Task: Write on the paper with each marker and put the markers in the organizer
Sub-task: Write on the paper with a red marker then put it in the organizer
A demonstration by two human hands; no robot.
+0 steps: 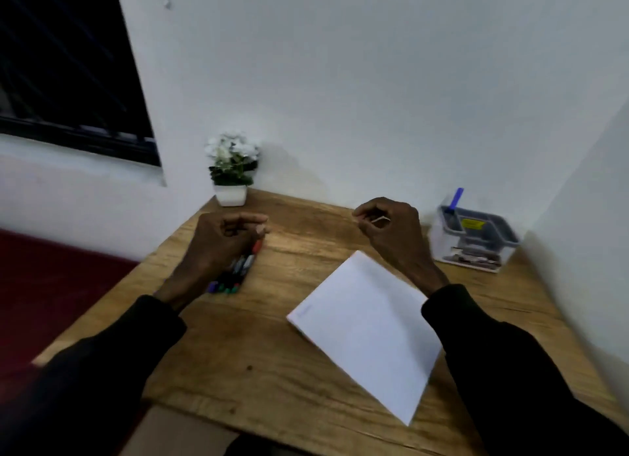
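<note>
While the wooden table [258, 353] was viewed from the head camera, with twelve o'clock taken as the white wall [374, 81] at its far edge, a sheet of white paper [367, 323] was seen lying flat and askew a little toward three o'clock of the middle; a small cluster of markers [235, 271] was laid on the wood at about nine o'clock of the paper, well apart from it; the left hand [218, 241] was held directly over that cluster with its fingers curled, the marker ends showing from beneath it at six o'clock; whether any marker was actually gripped could not be told through the blur. The right hand [391, 231] was raised above the table at twelve o'clock of the paper, its fingers curled inward; a thin pale sliver was visible at the fingertips, and whether anything was pinched there could not be told. The organizer [503, 237] was placed at two o'clock near the corner of the walls; one blue marker [455, 198] was stood tilted in its far compartment. A potted plant [231, 169] with white flowers was set at eleven o'clock against the wall; a dark window [68, 81] was seen further toward ten o'clock.
</note>
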